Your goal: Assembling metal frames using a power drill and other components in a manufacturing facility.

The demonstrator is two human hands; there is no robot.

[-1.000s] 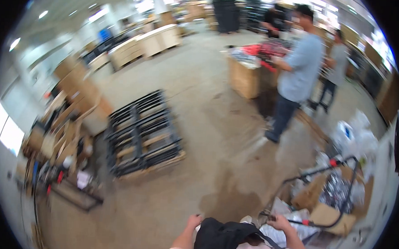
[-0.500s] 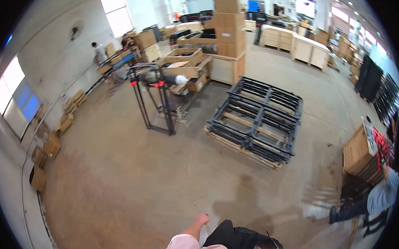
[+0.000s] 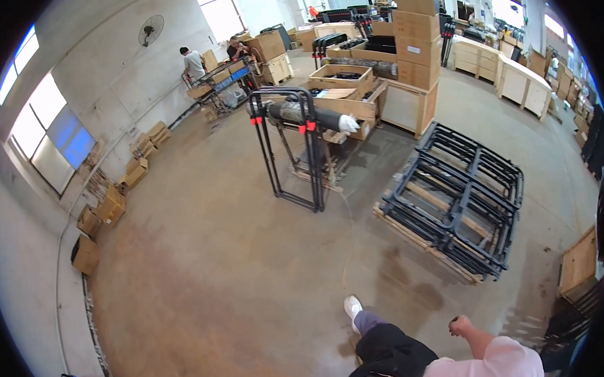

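Down by the concrete floor (image 3: 244,287) the right hand (image 3: 460,325) swings empty, fingers curled together, left hand unseen; best walk steadily, skirting the black frames (image 3: 460,195)

- Floor (image 3: 231,266): bare concrete, matt, stained in dull brown patches.
- Stacked frames (image 3: 460,195): black painted metal, slight sheen, lying on a rough wooden pallet (image 3: 421,239).
- Tall rack (image 3: 287,144): black metal tubing with red plastic clips.
- Boxes (image 3: 416,38): matt brown cardboard.
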